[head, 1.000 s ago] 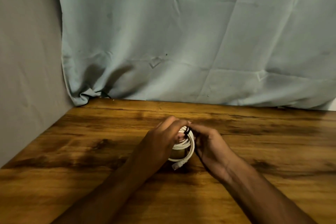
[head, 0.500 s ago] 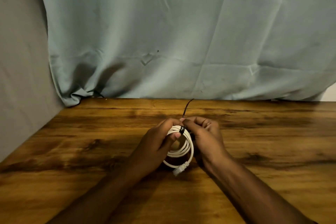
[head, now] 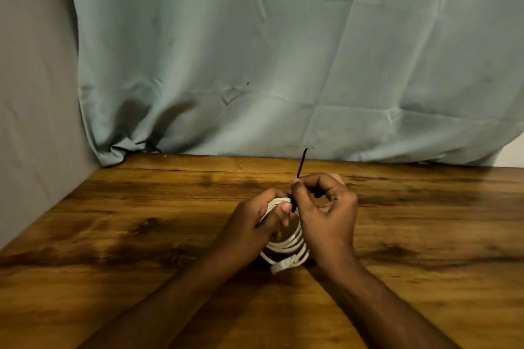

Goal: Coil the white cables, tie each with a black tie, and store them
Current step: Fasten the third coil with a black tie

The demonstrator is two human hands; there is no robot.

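Near the middle of the dark-grained brown wooden table (head: 141, 235), both hands work on one coil.

Left hand (head: 255, 224): fingers curled round the upper left part of the coiled white cable (head: 286, 246), thumb pressing the bunched loops at the top of the coil. Grip is closed on the cable.

Right hand (head: 326, 212): fingers curled, thumb and forefinger pinching the thin black tie (head: 301, 163) just above the top of the coil. Free tail of the tie stands up and leans slightly right, ending against the lower edge of the cloth behind. Lower portion of the tie runs down between the two hands to the coil top; whether it is fully wrapped round the loops cannot be told, as the fingers hide that spot.

Coil: several white loops stacked close, held upright between the hands, lower arc showing below the wrists. A white rectangular plug end (head: 283, 265) lies at the bottom of the coil, next to the table surface; contact with the table cannot be confirmed.

Surroundings: creased pale green-grey cloth (head: 283, 51) hangs behind the table's far edge, its hem bunched at the left corner. Plain grey wall (head: 34, 93) on the left side.
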